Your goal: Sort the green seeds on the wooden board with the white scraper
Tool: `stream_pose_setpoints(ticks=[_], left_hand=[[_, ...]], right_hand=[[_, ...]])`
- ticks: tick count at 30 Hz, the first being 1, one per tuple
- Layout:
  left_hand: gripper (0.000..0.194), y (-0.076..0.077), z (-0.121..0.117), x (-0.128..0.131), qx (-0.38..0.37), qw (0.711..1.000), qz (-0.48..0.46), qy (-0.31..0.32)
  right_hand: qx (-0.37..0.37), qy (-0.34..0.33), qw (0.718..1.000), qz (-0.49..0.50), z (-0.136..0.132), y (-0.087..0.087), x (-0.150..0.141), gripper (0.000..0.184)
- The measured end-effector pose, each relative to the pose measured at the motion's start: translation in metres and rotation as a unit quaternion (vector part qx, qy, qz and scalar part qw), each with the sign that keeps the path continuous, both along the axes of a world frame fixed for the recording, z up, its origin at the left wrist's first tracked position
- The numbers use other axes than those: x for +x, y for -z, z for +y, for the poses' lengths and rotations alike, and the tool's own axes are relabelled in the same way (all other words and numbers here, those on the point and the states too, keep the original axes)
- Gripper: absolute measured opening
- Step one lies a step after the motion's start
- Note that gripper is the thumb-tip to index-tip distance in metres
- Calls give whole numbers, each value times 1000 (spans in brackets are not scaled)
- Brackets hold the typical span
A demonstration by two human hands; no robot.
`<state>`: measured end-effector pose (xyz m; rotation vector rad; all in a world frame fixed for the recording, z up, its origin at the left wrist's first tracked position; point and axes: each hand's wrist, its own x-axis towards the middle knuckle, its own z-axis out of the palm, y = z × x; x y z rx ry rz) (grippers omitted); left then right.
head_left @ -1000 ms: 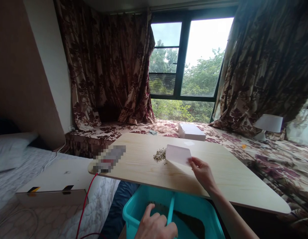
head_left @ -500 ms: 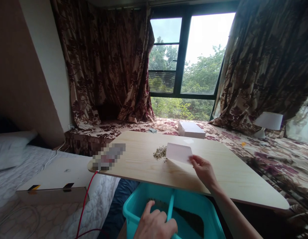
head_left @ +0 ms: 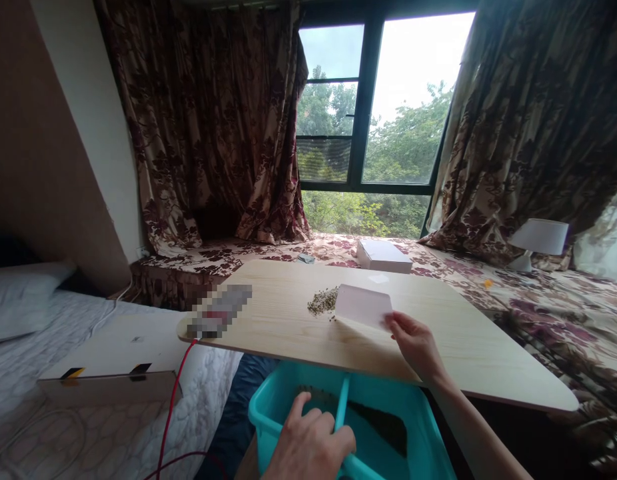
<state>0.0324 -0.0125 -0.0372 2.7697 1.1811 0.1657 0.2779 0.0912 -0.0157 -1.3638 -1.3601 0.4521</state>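
Note:
My right hand [head_left: 411, 337] pinches the right corner of a thin pale card [head_left: 364, 306], tilted over the wooden tabletop [head_left: 288, 340]. Against the card's left edge lies a loose pile of small speckled seeds or grains [head_left: 322, 302], with a few strays in front of it. Below the table edge, my left hand [head_left: 311, 437] is closed on the middle handle of a turquoise two-part caddy [head_left: 268, 400], its index finger stretched out over the left compartment. Some grains dot that compartment's far wall. A dark mass [head_left: 383, 427] lies in the right compartment.
A blurred-out object [head_left: 221, 310] lies at the tabletop's left end, with a red cable [head_left: 173, 400] running down from it. Behind the table are a white box [head_left: 384, 257] and a lamp [head_left: 538, 239]. A flat carton [head_left: 113, 357] sits on the bed at left.
My right hand and the card have shifted slightly to the right, and the card's left edge sits a little farther from the pile's centre. My left hand stays on the caddy handle.

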Motion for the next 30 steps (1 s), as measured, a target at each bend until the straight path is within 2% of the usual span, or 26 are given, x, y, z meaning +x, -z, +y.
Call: stream_pose_setpoints(ticks=[3, 5, 8, 12, 19, 22, 23, 26, 30], left_hand=[[27, 1, 0, 1, 8, 1000, 3, -10], [26, 13, 2, 3, 37, 999, -3, -18], [3, 35, 6, 4, 108, 994, -32, -3], [5, 50, 8, -3, 161, 985, -59, 4], [21, 42, 1, -25, 173, 981, -44, -81], [12, 37, 1, -32, 172, 979, -42, -101], [7, 35, 2, -34, 165, 980, -45, -104], [16, 31, 2, -38, 136, 983, -59, -111], [15, 24, 0, -43, 84, 986, -67, -126]], right_hand=[[-10, 1, 1000, 11, -5, 0, -1, 32], [-15, -3, 1000, 15, -7, 0, -1, 32], [-16, -2, 1000, 21, -7, -1, -1, 34], [-8, 2, 1000, 29, -4, -3, -1, 35], [-20, -4, 998, 51, 7, 2, -2, 35], [-23, -7, 999, 46, 8, 3, -2, 35], [-23, -9, 999, 45, 7, 2, -2, 34], [-26, -19, 998, 47, 1, -1, -2, 32], [-25, -28, 998, 51, -9, -6, 2, 30]])
